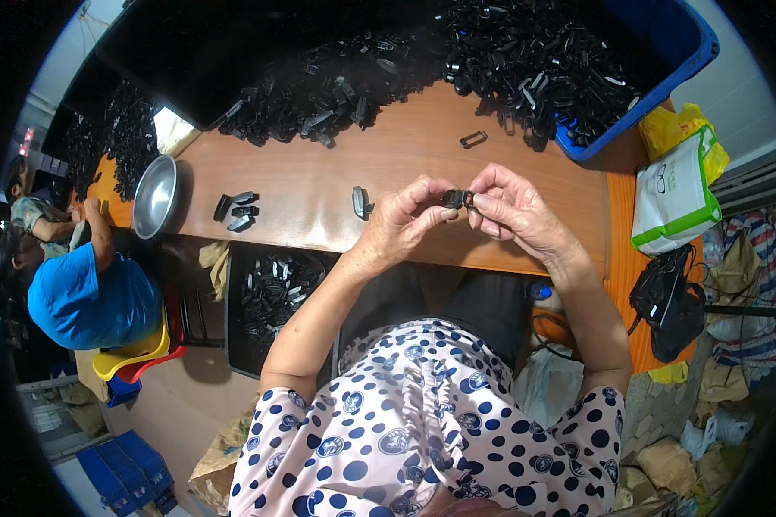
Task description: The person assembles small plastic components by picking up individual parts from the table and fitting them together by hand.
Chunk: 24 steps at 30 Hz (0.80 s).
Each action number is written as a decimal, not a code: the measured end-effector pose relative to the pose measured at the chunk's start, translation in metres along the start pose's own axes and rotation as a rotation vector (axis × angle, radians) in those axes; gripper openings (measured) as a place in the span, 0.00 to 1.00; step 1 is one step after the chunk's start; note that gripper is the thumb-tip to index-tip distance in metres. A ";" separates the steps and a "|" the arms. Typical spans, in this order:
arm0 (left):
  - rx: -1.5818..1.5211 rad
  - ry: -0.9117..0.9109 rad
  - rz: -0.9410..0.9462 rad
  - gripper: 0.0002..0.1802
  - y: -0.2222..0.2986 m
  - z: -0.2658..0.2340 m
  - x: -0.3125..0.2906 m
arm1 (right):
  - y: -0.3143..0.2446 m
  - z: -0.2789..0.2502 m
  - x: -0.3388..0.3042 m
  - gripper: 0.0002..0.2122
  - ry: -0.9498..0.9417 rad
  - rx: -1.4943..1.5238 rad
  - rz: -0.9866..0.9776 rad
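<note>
Over the front part of the wooden table [302, 185], my left hand [397, 220] and my right hand [522, 211] meet at their fingertips. Pinched between them is a small black plastic clip-like part [459, 199]; both hands are closed on it, and the fingers hide some of it. Left of my left hand lies a loose dark part with a shiny grey side [360, 202]. Farther left sits a small group of similar parts [236, 211]. A black rectangular loop [473, 139] rests on the table beyond my hands.
A heap of black parts [319, 112] covers the far side. At the right back, a blue bin [664, 108] holds more. A metal bowl [156, 197] stands at left, near a person in blue [95, 284]. A bag [677, 194] lies right; a dark crate [233, 319] sits below.
</note>
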<state>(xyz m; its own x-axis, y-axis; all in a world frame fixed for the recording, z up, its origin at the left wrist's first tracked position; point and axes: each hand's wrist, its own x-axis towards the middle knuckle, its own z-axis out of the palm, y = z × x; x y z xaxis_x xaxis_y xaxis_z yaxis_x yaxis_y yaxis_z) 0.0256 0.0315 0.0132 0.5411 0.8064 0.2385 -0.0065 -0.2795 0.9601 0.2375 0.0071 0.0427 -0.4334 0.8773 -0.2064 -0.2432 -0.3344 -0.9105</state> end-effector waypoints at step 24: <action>-0.622 0.227 -0.242 0.12 -0.011 0.011 -0.004 | 0.030 0.008 0.028 0.26 -0.246 0.268 0.183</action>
<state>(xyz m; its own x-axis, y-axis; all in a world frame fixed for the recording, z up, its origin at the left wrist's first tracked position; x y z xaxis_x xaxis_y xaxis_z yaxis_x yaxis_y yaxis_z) 0.0326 0.0257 0.0006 0.3998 0.9160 -0.0331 -0.4238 0.2168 0.8794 0.2110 0.0183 0.0123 -0.6770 0.6973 -0.2353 -0.3463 -0.5840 -0.7342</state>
